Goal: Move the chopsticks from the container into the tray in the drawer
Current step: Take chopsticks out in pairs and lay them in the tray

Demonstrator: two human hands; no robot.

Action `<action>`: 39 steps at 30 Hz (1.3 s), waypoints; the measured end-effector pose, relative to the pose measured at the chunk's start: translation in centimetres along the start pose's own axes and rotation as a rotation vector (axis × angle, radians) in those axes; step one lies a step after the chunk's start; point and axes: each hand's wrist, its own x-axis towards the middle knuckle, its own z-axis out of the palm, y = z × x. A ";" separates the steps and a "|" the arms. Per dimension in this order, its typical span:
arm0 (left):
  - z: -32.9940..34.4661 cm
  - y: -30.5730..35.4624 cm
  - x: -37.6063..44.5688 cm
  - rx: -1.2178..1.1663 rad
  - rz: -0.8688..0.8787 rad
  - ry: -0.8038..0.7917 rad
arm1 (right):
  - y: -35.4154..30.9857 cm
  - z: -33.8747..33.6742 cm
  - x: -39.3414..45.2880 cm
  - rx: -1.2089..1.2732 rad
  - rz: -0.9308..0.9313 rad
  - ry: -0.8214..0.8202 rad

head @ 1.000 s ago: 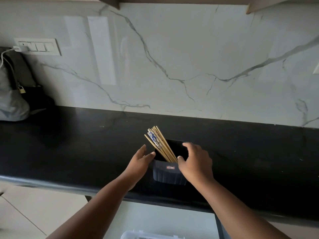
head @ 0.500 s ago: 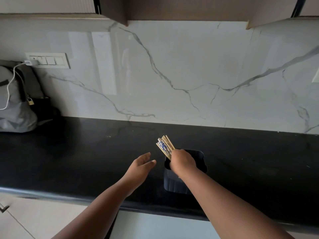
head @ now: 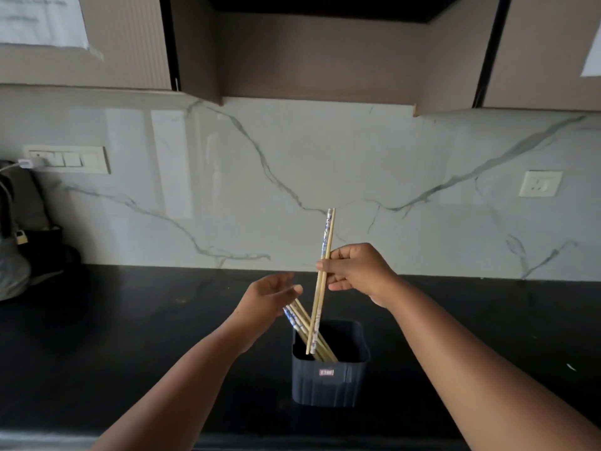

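Note:
A dark square container (head: 330, 379) stands on the black counter near its front edge. Several wooden chopsticks (head: 300, 323) with blue-patterned ends lean to the left inside it. My right hand (head: 356, 271) pinches a pair of chopsticks (head: 322, 281) and holds them nearly upright, their lower tips still just inside the container's mouth. My left hand (head: 268, 299) hovers with its fingers extended just left of the pair, above the leaning chopsticks. The drawer and its tray are out of view.
The black counter (head: 162, 336) runs along a white marble backsplash. A grey bag (head: 16, 242) with a charger cable sits at the far left under a switch panel (head: 70, 159). A wall socket (head: 540, 183) is at the right. Upper cabinets (head: 309, 50) hang overhead.
My right hand has gripped a pair of chopsticks and lifted it up out of the bundle. My left hand rose beside it. The camera tilted upward, and the drawer tray left the view.

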 end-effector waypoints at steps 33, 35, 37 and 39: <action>-1.5 1.2 -0.2 1.082 1.434 0.067 | -0.4 0.8 -1.3 0.252 0.081 -0.089; -1.6 1.7 -0.3 0.972 1.411 0.089 | -0.3 0.8 -1.4 0.278 0.074 -0.083; -1.2 2.7 -0.6 0.650 1.160 0.176 | -0.3 0.8 -1.5 0.300 0.058 -0.073; -0.8 4.5 -0.6 0.215 0.682 0.201 | -0.2 0.7 -1.5 0.301 0.043 -0.056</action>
